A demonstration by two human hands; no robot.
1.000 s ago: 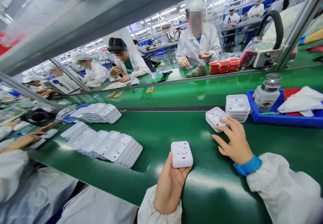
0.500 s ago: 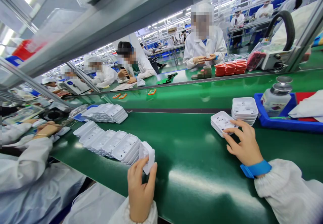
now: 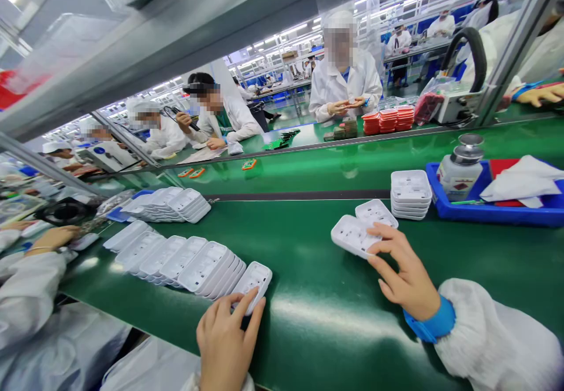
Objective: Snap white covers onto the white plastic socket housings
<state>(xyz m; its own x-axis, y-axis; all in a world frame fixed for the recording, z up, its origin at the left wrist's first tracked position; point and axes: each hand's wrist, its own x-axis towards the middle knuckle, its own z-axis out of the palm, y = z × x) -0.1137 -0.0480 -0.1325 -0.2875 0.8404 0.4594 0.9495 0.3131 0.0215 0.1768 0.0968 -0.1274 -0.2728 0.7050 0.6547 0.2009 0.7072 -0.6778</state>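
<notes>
My left hand (image 3: 227,338) presses a white plastic socket shell (image 3: 254,280) down, hollow side up, against the end of a leaning row of like shells (image 3: 176,257) on the green belt. Its fingers lie curled over the shell's near edge. My right hand (image 3: 403,273), with a blue wristband, grips another white shell (image 3: 352,235) by its near side and holds it just above the belt. One more shell (image 3: 376,213) lies right behind it, in front of a short stack of shells (image 3: 410,193).
A second row of shells (image 3: 170,204) lies further back on the left. A blue tray (image 3: 497,211) at right holds a dispenser bottle (image 3: 461,167) and white cloths. A neighbour's sleeve and hand (image 3: 48,241) work at left. Several people in white coats sit across the line, by red stacked parts (image 3: 390,119).
My left hand has turned its shell over and laid it against the end of the leaning row. My right hand has pulled one shell off the small pile towards me.
</notes>
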